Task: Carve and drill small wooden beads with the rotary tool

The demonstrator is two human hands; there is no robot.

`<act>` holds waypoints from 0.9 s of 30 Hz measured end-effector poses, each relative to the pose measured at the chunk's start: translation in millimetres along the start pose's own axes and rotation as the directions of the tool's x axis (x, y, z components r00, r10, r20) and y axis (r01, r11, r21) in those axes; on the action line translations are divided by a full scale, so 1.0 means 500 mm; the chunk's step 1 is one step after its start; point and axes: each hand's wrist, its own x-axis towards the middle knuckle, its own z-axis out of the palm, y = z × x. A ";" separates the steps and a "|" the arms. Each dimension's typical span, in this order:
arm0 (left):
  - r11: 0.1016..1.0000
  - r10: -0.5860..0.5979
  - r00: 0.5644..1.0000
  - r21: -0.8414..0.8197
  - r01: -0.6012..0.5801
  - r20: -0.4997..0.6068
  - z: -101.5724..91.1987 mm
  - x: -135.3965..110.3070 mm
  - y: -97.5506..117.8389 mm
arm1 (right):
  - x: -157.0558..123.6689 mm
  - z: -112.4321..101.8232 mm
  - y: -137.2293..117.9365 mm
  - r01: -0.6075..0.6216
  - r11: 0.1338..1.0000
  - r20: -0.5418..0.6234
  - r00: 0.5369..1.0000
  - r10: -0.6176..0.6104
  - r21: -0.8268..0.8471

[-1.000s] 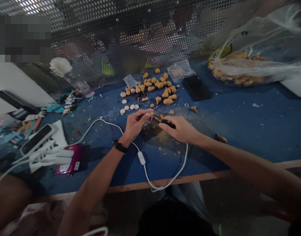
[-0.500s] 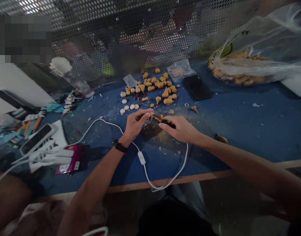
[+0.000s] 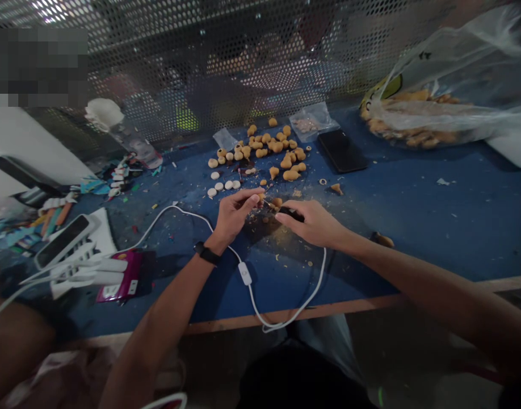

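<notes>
My left hand, with a black band at the wrist, pinches a small tan piece between thumb and fingertips; its exact shape is mostly covered. Wrapped in my right hand is a black-handled tool, its thin metal tip reaching to the tan piece. A white cord with an inline switch runs up under my right hand. Below the tip lie another tan piece and pale shavings. Just beyond are several gourd-shaped tan pieces and white discs.
A black phone and a small clear bag lie at the back. A large plastic bag of tan pieces stands at right. Left are a power strip, a magenta box and coloured scraps. A perforated metal panel rises behind.
Almost nothing differs. Both hands keep their places and grips, with the tool tip still at the tan piece.
</notes>
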 end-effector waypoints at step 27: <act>1.000 -0.010 1.000 0.001 0.010 -0.008 0.001 0.000 0.001 | 0.001 0.001 0.002 -0.011 1.000 0.005 1.000 0.012 -0.009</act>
